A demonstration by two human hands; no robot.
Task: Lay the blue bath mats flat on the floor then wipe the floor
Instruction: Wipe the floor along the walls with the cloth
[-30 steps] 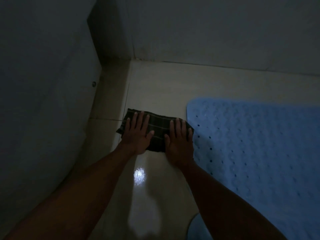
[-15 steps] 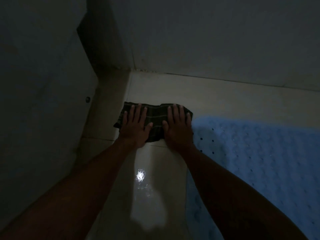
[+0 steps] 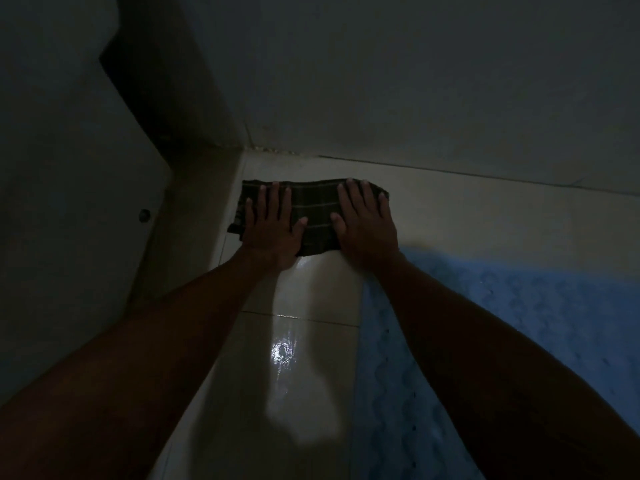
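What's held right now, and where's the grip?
Nothing is grasped. Both palms press flat on the dark plaid cloth on the floor: left hand on its left half, right hand on its right.

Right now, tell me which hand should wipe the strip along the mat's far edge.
Probably the right hand. It presses the cloth on the side nearest the mat, beside that bare floor. The left hand sits by the corner, farther off.

No readable text anywhere (the scene is dim).
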